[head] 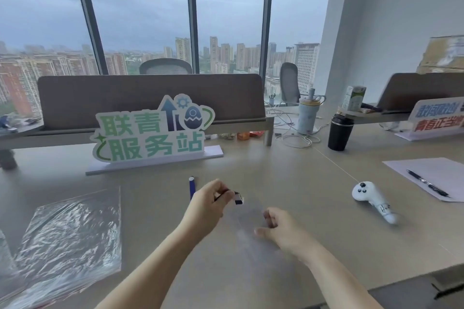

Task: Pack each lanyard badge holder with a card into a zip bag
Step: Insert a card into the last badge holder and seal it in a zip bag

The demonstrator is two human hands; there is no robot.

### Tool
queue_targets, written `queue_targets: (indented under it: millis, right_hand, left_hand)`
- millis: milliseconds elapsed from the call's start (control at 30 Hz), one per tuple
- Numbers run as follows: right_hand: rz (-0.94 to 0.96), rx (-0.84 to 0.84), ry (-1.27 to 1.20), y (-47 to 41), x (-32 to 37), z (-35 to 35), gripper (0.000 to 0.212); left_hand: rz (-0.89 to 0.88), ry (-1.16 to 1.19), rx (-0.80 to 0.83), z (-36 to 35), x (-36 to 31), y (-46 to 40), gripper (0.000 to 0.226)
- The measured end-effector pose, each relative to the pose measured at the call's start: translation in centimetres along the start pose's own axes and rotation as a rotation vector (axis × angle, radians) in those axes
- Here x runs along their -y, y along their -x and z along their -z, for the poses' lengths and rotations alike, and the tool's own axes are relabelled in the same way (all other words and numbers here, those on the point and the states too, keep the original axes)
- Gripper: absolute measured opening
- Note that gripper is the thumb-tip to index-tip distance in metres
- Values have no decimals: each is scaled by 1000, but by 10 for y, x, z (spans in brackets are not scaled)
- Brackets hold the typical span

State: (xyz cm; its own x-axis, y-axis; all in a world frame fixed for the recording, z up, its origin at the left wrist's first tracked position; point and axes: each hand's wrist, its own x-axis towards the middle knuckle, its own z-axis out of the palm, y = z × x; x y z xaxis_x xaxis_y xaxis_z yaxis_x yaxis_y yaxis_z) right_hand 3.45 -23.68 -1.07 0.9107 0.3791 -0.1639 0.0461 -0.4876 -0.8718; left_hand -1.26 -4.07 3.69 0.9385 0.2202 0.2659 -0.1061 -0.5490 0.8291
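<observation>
A clear plastic badge holder [247, 223] lies on the desk in front of me, hard to make out against the tabletop. My left hand [209, 204] pinches the dark blue lanyard clip [238, 197] at its top end. The blue lanyard strap [192, 187] runs up the desk behind that hand. My right hand [278, 229] grips the holder's right edge, fingers curled. A stack of crinkled clear zip bags [67, 238] lies flat at the left of the desk. No card can be made out.
A green-lettered standing sign [153, 133] is straight ahead. A white controller [374, 199] lies at the right, with a paper sheet [431, 175] and pen [426, 183] beyond. A black cup [339, 132], a pale bottle [308, 113] and cables sit farther back.
</observation>
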Motion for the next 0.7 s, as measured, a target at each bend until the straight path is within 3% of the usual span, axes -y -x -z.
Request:
queue_targets:
  millis: [67, 233, 333, 467, 567, 633, 700]
  right_hand:
    - [95, 68, -166, 16, 9, 12, 45]
    - [239, 278, -589, 47, 47, 42, 30]
    - [254, 349, -859, 50, 65, 40, 46]
    - [228, 225, -968, 51, 94, 27, 14]
    - [258, -68, -632, 45, 112, 26, 5]
    - [301, -331, -169, 41, 117, 31, 18]
    - [329, -492, 306, 41, 120, 39, 34]
  left_hand:
    - [-36, 22, -41, 11, -9, -8, 18]
    - [-41, 206, -5, 25, -20, -14, 23]
    - [-75, 256, 59, 19, -23, -1, 22]
    - [-117, 91, 157, 14, -29, 19, 24]
    - [-127, -190, 261, 20, -37, 31, 26]
    - [-124, -341, 320, 27, -43, 36, 26]
    - [-165, -436, 334, 37, -48, 40, 29]
